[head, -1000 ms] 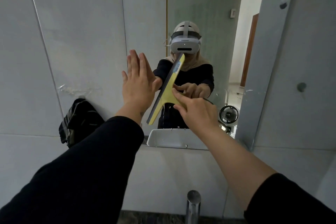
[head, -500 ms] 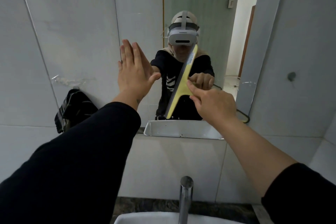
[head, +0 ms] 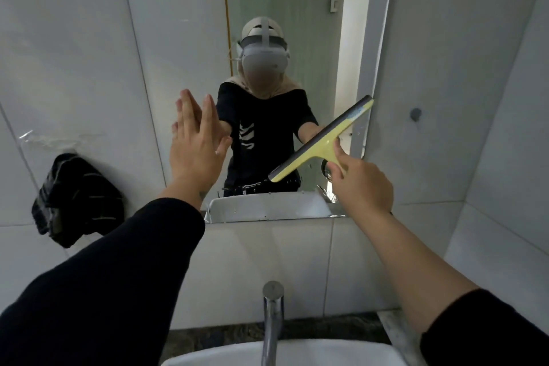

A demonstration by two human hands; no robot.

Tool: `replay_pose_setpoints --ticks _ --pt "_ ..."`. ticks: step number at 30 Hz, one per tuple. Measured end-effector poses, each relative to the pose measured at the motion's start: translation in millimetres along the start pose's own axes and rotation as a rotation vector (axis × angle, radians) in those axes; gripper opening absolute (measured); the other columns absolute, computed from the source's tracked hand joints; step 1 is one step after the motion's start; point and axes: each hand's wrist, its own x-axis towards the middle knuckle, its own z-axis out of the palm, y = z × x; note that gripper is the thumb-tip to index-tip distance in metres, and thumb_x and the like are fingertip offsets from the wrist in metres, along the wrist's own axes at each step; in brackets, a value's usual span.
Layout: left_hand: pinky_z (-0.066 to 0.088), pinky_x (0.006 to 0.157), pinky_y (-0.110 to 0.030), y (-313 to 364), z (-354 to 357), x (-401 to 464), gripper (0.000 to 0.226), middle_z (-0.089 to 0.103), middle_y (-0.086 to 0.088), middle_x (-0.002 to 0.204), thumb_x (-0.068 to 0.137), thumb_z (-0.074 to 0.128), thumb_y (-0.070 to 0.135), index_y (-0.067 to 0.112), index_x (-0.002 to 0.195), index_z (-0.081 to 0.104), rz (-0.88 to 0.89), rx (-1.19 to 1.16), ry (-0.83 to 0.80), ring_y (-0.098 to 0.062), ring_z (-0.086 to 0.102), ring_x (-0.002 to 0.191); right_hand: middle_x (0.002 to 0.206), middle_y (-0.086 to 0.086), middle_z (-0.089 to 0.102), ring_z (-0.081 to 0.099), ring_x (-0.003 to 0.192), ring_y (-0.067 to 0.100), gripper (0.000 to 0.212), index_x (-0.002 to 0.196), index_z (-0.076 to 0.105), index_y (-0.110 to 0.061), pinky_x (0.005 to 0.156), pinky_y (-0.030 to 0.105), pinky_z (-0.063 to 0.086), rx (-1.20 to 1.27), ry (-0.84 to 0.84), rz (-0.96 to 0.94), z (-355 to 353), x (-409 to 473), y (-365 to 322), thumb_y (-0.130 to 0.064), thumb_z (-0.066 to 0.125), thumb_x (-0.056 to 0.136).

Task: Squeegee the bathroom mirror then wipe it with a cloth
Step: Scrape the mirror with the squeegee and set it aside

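The bathroom mirror hangs on the tiled wall ahead and reflects a person in black wearing a headset. My right hand grips the handle of a yellow squeegee, index finger laid along it. Its blade lies slanted against the glass near the mirror's lower right edge, upper end to the right. My left hand is flat against the mirror's left half, fingers straight and pointing up. A dark striped cloth hangs on the wall left of the mirror.
A chrome faucet rises over the white sink at the bottom centre. A dark stone counter strip runs behind the sink. A side wall closes in on the right. A small round hook sits on the tile right of the mirror.
The squeegee has swept rightwards across the glass from the middle to the lower right edge, tilting flatter. My left hand stays pressed on the mirror. The view has tipped down, showing more sink.
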Motion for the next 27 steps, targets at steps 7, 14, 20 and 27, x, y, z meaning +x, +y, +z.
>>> replay_pose_setpoints --ticks 7,14,20,27 --pt "0.032 0.109 -0.055 -2.7 3.5 -0.6 0.083 -0.019 -0.008 0.159 0.091 0.056 0.038 0.033 0.15 -0.002 -0.044 -0.013 -0.017 -0.031 -0.005 0.147 0.126 -0.002 0.063 0.06 0.105 0.025 0.043 0.14 0.042 -0.038 0.072 0.032 0.045 0.419 0.0 0.325 31.8 -22.0 -11.2 -0.038 0.046 0.097" --pt "0.032 0.111 -0.051 -2.6 0.8 -1.3 0.081 -0.021 -0.009 0.158 0.092 0.055 0.037 0.033 0.15 -0.001 -0.046 -0.022 -0.032 -0.03 -0.008 0.147 0.128 0.001 0.062 0.062 0.101 0.023 0.043 0.138 0.048 -0.029 0.081 0.037 0.051 0.86 0.008 0.615 61.5 -43.2 -39.2 -0.033 0.051 0.095" --pt "0.035 0.109 -0.052 -1.6 -5.6 -3.4 0.078 -0.015 -0.011 0.159 0.092 0.056 0.033 0.028 0.151 0.004 -0.013 -0.026 -0.028 -0.031 -0.004 0.147 0.123 -0.005 0.064 0.066 0.09 0.022 0.043 0.137 0.048 -0.031 0.075 0.036 0.053 0.941 -0.005 0.692 80.1 -57.6 -61.6 -0.034 0.051 0.094" --pt "0.008 0.119 -0.047 -39.6 -11.4 -13.5 0.072 -0.01 -0.011 0.16 0.096 0.049 0.037 0.03 0.151 0.002 0.029 0.084 0.0 -0.026 -0.008 0.147 0.127 -0.005 0.062 0.065 0.09 0.017 0.044 0.142 0.041 -0.032 0.065 0.027 0.045 0.849 -0.124 0.61 101.4 -82.2 -104.7 -0.034 0.046 0.098"
